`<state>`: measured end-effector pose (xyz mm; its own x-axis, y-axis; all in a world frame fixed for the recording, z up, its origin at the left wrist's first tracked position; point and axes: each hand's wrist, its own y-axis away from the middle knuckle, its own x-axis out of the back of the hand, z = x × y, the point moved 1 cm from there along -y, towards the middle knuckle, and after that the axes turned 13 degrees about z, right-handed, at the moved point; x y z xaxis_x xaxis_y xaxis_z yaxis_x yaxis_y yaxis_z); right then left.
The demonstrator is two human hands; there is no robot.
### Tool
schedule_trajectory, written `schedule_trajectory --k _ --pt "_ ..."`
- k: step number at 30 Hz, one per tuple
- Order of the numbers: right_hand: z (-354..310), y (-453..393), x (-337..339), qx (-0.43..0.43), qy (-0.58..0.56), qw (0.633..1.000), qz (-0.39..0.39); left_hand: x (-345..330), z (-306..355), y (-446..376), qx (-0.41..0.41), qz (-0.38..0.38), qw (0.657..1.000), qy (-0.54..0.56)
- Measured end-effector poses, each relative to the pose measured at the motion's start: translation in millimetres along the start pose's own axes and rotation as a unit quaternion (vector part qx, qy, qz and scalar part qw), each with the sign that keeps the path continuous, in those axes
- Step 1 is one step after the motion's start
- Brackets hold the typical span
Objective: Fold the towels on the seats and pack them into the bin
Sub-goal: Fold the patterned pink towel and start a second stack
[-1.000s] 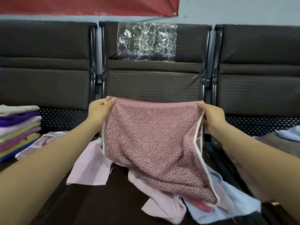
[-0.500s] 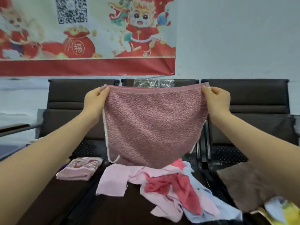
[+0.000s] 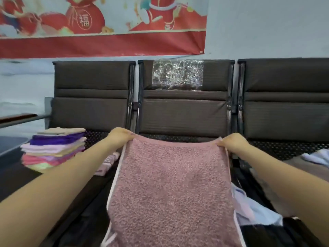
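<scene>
Pink towel (image 3: pixel 170 189) stretched, hands pinching far corners, left (image 3: pixel 120 138), right (image 3: pixel 233 142)

The towel (image 3: pixel 170 189) runs off the bottom edge, its near end unseen, and covers most of the loose pile (image 3: pixel 249 207) beside it. Both hands' fingers are tucked behind its far corners.

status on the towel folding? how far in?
Done: a stack of folded towels sits on the left seat. In hand: the left hand and right hand each pinch a far corner of the pink towel, spread flat, not yet folded. Left: loose towels lie crumpled at right, unfolded. No bin in view, so packing can't be judged.
</scene>
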<state>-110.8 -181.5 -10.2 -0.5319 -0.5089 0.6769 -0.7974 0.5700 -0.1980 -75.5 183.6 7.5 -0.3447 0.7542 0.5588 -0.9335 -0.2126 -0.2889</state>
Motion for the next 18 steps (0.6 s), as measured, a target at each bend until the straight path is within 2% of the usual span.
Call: schedule_trajectory --k 2,3,7,9,13,16,18 --pt "21 -10 -30 -0.001 0.07 0.997 -0.027 -30 -24 -5 0.014 -0.013 1.0 -0.006" --pt "27 -15 -37 -0.01 0.068 0.997 -0.032 -39 -29 -7 0.016 -0.009 1.0 -0.005" --pt "49 -45 -66 -0.097 -0.043 0.994 -0.003 -81 -57 -36 0.02 0.052 0.998 0.012" --pt "48 -59 -79 -0.12 -0.048 0.992 0.008 -100 -65 -55 0.016 0.062 0.998 0.001" --pt "47 -76 -107 -0.055 0.019 0.997 0.047 -132 -83 -78 0.027 0.066 0.997 -0.036" --pt "50 -69 -127 -0.033 0.064 0.997 0.018 -149 -97 -75 0.063 0.056 0.994 -0.075" --pt "45 -56 -131 0.013 0.119 0.993 0.0 -147 -99 -65 0.052 0.063 0.991 -0.105"
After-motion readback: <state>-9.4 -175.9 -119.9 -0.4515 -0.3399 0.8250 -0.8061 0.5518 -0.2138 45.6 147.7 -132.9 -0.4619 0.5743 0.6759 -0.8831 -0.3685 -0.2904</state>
